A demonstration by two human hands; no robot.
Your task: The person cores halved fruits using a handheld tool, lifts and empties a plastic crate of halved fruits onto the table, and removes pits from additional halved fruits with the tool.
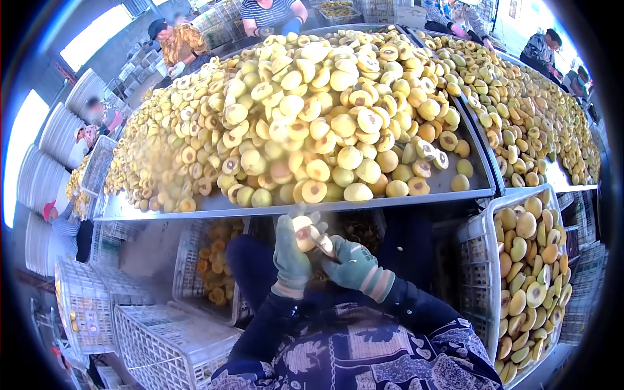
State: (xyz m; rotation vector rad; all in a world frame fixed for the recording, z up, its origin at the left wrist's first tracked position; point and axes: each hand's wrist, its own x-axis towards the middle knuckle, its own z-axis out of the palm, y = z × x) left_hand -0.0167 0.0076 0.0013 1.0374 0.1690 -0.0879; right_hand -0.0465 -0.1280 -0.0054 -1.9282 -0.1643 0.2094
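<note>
My left hand [292, 257], in a green-grey glove with a striped cuff, is closed round a pale yellow halved fruit [302, 233] just below the table's front edge. My right hand [354, 263], gloved alike, grips a small tool [325, 245] whose end touches the fruit; its exact shape is unclear. Beyond both hands, a large heap of halved yellow fruit [312, 117] lies on the metal table [403, 200]. Some halves show brown centres.
A white crate [480, 260] full of fruit halves stands at the right. Another crate [185, 270] with orange halves is at the left, near empty-looking crates [162, 335]. A second heaped table [520, 117] lies at the right. Several people work around the tables.
</note>
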